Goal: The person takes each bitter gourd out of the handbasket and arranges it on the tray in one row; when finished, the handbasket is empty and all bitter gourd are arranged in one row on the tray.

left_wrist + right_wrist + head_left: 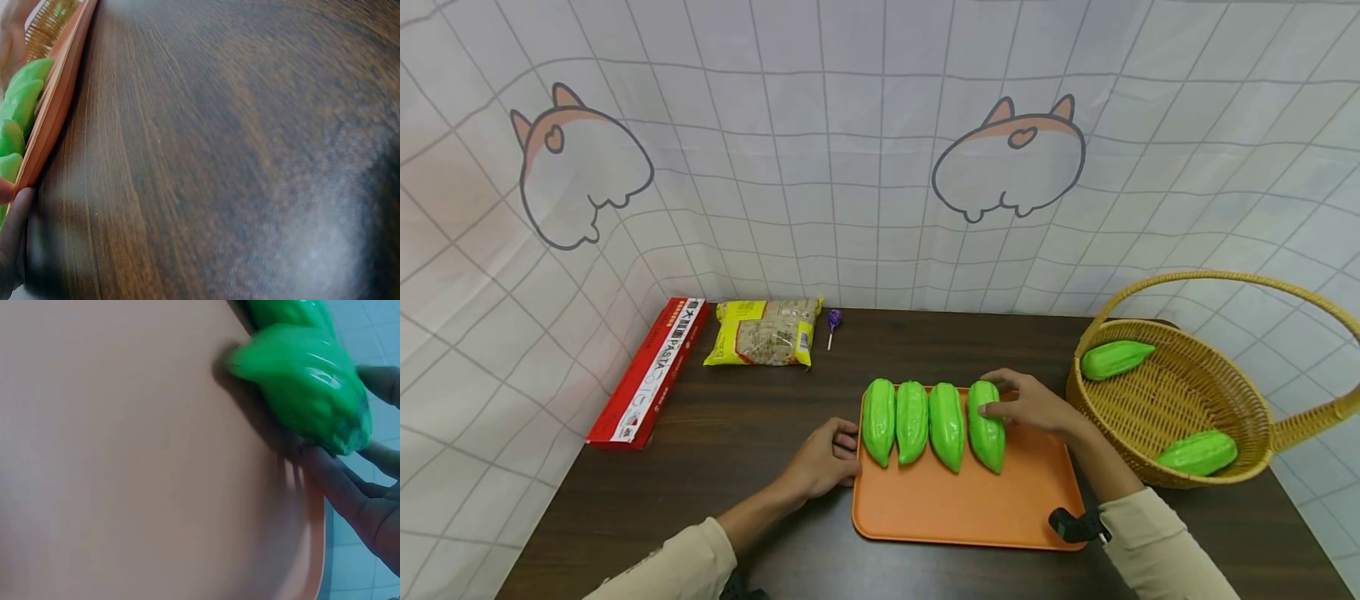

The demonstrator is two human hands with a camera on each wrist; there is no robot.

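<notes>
Four green toy bitter melons lie side by side on an orange tray (955,512), tapered ends toward the person. My right hand (1033,404) grips the rightmost bitter melon (985,429) near its blunt far end. In the right wrist view, fingers and thumb surround that end of the bitter melon (312,381), and its tip points over the bare tray. At the tray's left edge, my left hand (820,462) holds the rim. The left wrist view shows its thumb and a finger (15,219) pinching the tray rim (53,119).
To the right stands a wicker basket (1157,392) with a tall handle, holding two more bitter melons, one of them (1116,358) at the left. A red pasta box (651,375), a yellow bag (767,333) and a purple lollipop (835,318) lie at the back left of the dark table.
</notes>
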